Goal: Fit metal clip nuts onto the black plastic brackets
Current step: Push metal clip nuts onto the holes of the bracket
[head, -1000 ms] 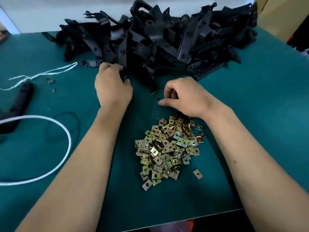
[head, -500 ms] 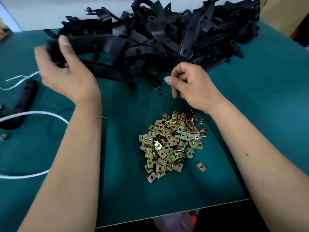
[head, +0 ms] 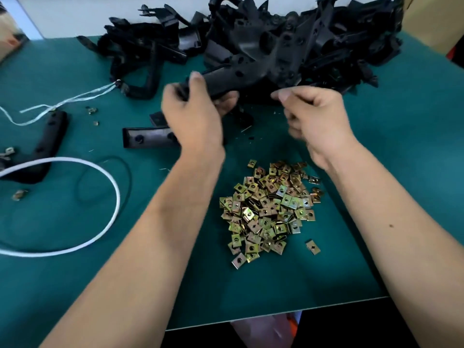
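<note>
Fingers (head: 194, 79) of the left hand (head: 193, 116) are curled round a black bracket (head: 226, 77), now carried from the upper left to the middle of the frame, in front of the bracket heap (head: 288, 38). The right hand (head: 316, 116) is loosely clenched with thumb against forefinger; whether it pinches a clip nut I cannot tell. So fitting looks about to start. No containers are present: the clip nuts (head: 268, 207) lie piled on the green tabletop (head: 414, 146), lower centre.

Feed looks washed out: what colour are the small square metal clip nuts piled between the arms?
Yellowish gold with greenish tints, head view.
</note>
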Demonstrator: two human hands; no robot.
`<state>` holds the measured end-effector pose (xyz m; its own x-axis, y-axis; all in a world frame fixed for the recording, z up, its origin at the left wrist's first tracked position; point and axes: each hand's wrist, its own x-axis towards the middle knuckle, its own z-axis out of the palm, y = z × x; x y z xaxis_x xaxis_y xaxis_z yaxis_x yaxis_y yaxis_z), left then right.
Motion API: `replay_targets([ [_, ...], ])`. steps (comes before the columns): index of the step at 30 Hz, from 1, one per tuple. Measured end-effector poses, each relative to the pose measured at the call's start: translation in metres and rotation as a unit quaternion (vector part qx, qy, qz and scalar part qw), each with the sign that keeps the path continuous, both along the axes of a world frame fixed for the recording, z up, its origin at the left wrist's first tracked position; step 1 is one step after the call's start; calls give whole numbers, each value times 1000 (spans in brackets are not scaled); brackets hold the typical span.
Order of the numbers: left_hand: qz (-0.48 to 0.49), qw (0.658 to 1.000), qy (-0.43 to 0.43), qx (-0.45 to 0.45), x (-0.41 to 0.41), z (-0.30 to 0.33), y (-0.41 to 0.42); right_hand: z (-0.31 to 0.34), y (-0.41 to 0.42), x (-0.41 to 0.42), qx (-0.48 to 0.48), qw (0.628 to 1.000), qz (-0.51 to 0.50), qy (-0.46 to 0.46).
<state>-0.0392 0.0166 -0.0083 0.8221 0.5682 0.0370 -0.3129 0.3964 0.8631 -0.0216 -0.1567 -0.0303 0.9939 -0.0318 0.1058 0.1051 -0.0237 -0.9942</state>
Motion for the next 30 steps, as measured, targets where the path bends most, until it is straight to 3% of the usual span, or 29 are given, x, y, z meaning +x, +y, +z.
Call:
replay_targets([
  [4,-8,992,-29,123,1,-17,-3,1,-6,2,91,994,-30,55],
  [7,18,977,-24,210,11,-19,22,1,-5,0,87,995,-5,44],
  [11,84,977,-10,194,25,-18,50,-2,-2,0,54,998,10,27],
  [15,14,989,7,146,24,-23,53,-3,-1,1,26,999,26,16],
  [19,-78,972,72,208,13,-15,49,-5,0,2,22,999,29,14],
  [21,-67,937,114,324,11,-14,51,-5,0,2,26,999,30,20],
  [23,4,850,143,508,9,-13,51,-6,0,3,27,999,29,29],
  [25,58,767,137,624,4,-14,45,-6,0,3,28,998,37,39],
  [27,92,735,90,666,2,-14,37,-7,1,3,33,997,46,49],
  [30,94,729,-6,678,3,-16,20,-9,2,5,41,997,39,51],
])
